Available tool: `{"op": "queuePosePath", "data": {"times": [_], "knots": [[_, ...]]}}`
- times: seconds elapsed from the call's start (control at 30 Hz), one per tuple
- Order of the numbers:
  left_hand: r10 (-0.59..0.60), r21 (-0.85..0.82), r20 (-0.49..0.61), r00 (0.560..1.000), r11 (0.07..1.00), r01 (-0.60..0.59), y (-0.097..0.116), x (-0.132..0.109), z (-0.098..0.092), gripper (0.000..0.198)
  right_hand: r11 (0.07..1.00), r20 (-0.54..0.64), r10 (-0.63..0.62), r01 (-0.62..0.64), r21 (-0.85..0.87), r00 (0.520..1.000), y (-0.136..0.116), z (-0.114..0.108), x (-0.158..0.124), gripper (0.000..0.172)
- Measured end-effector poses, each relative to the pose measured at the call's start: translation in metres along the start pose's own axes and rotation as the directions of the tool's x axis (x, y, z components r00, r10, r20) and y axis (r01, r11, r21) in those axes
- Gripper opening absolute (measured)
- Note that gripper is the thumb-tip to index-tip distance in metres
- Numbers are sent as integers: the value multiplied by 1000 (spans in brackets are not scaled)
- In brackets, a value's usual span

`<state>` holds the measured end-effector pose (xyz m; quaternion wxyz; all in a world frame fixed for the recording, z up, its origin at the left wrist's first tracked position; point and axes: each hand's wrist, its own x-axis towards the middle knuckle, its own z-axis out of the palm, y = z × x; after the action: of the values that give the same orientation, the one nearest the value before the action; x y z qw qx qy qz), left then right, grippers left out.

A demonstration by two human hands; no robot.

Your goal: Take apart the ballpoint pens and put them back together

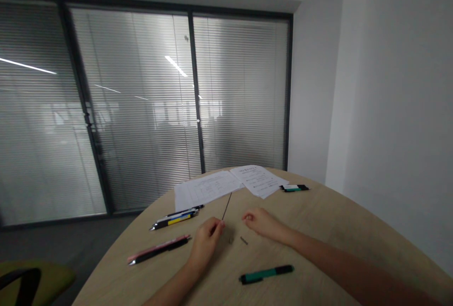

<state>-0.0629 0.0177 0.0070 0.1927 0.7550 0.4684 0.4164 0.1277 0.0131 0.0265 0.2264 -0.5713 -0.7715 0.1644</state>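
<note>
My left hand (207,242) rests on the round wooden table (336,230) with its fingers pinched on the near end of a thin dark rod (227,206) that points away toward the papers. My right hand (260,222) lies beside it, fingers curled in; what they hold, if anything, is too small to see. Two tiny dark pieces (244,240) lie on the table between the hands. A green and black pen (266,274) lies in front of my right forearm. A pink and black pen (159,249) lies left of my left hand.
A yellow, blue and black pen (175,219) lies farther left. White printed sheets (226,184) lie at the table's far edge, with a green and black marker (294,188) to their right. A yellow-green chair (31,282) is at lower left. Glass walls with blinds stand behind.
</note>
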Motion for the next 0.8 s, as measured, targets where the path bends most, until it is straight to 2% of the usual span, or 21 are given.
{"op": "queuePosePath", "data": {"times": [0.1, 0.2, 0.3, 0.4, 0.5, 0.53, 0.6, 0.63, 0.7, 0.8], "knots": [[119, 0, 20, 993, 993, -119, 10, -8, 1, 32, 946, 50, 12, -27, 322, 999, -6, 2, 0, 31], [221, 5, 48, 974, 975, -222, 20, -16, 5, 33, 772, 45, -61, 19, 636, 997, -16, 5, -7, 28], [298, 23, 87, 951, 953, -301, 26, -21, 8, 34, 697, 14, -100, 60, 714, 995, -26, 7, -18, 19], [341, 73, 122, 932, 934, -351, 30, -24, 8, 29, 718, -32, -108, 100, 689, 994, -26, 5, -25, 16], [404, 130, 160, 901, 896, -424, 33, -29, 8, 21, 800, -132, -84, 146, 582, 988, -14, -8, -30, 18], [447, 153, 185, 875, 867, -475, 34, -31, 8, 19, 840, -166, -79, 155, 520, 983, -7, -14, -31, 19], [547, 211, 262, 795, 771, -601, 36, -35, 10, 15, 929, -235, -147, 216, 299, 961, 9, -27, -34, 21], [584, 240, 307, 751, 716, -655, 37, -38, 12, 13, 959, -236, -207, 244, 142, 949, 17, -33, -36, 19], [613, 283, 385, 690, 633, -721, 40, -43, 15, 10, 967, -173, -231, 208, -145, 957, 32, -40, -39, 22], [601, 329, 434, 671, 588, -739, 45, -48, 19, 8, 905, -65, -154, 114, -411, 986, 50, -40, -42, 28]]}}
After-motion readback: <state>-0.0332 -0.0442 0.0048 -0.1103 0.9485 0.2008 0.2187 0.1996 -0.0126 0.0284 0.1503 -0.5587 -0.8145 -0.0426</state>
